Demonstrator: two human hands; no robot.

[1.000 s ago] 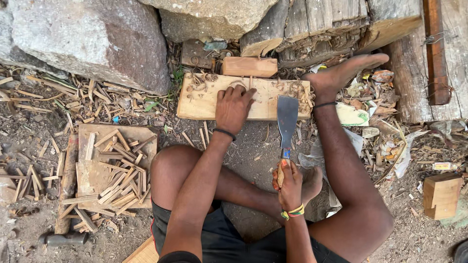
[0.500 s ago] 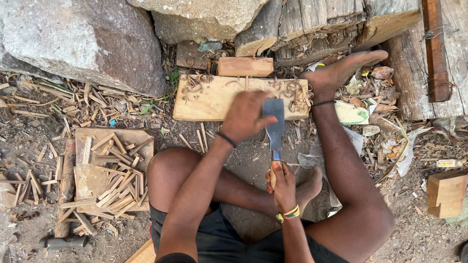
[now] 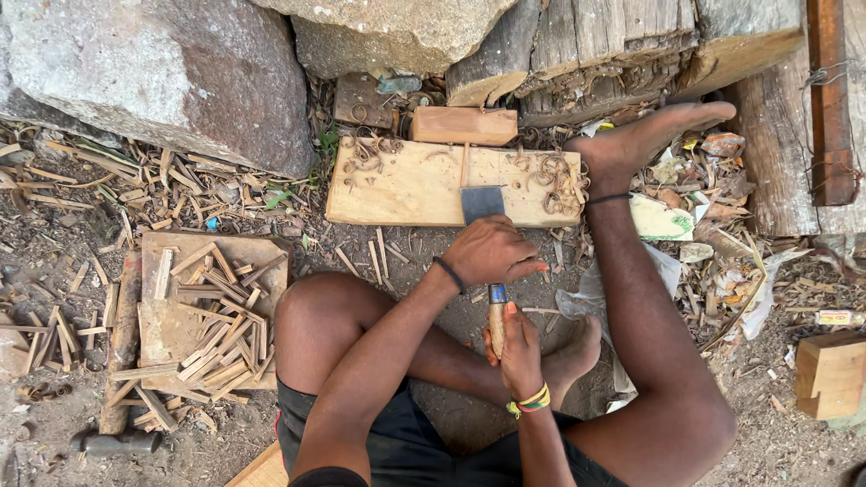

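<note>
Basically right hand (image 3: 521,353) grips the wooden handle of a broad chisel (image 3: 483,206); left hand (image 3: 490,252) closes over its shaft. Long axis runs away from the body, blade on the plank's (image 3: 397,191) near edge.

A big grey rock (image 3: 171,77) sits at upper left, weathered timber beams (image 3: 613,45) beside it. Left of the knee lies a board heaped with split wooden sticks (image 3: 212,311) — a hammer (image 3: 113,442) below it, a pale wood block (image 3: 830,374) far right.
</note>
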